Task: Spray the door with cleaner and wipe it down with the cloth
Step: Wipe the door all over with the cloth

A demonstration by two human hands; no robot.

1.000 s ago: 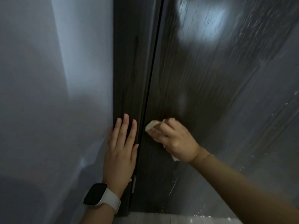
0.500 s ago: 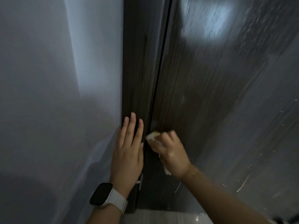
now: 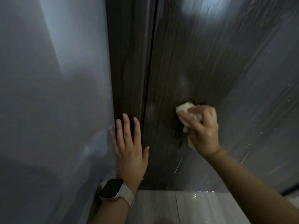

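The right hand (image 3: 203, 131) is closed around a pale cloth (image 3: 184, 110), pressing it on the dark door (image 3: 202, 62). The left hand (image 3: 129, 149) lies flat with fingers spread on the door frame (image 3: 124, 62).

Dim, motion-blurred, glare on door (image 3: 210, 62), edges warped

Home interior: dark wood-grain door (image 3: 202, 65) in frame, plain grey wall (image 3: 48, 94), grey plank floor (image 3: 186, 207).

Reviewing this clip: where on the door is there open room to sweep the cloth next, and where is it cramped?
Open: the door face above the cloth and out to the right of the right hand. Cramped: the strip between the cloth and the dark gap at the frame, where the left hand lies flat.
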